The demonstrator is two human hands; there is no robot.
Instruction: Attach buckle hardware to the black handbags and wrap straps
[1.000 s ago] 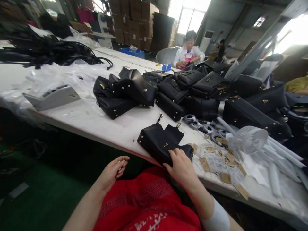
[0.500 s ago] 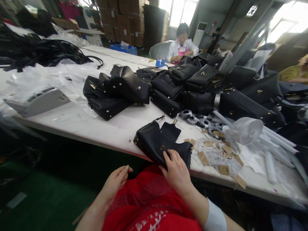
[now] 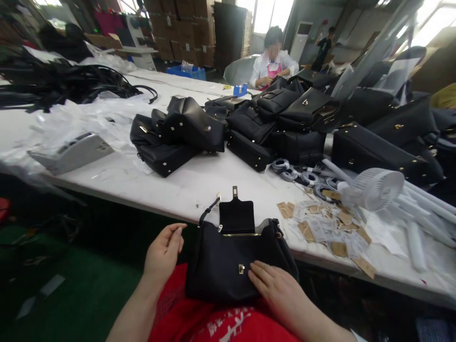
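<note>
Now drawn closer, the black bag seems easier to work on, right hand flat against it, pinched left hand apart.

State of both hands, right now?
Left hand: closed, fingertips pinched; cannot tell whether it holds anything small.
Right hand: open, laid on the black bag, not gripping.
</note>
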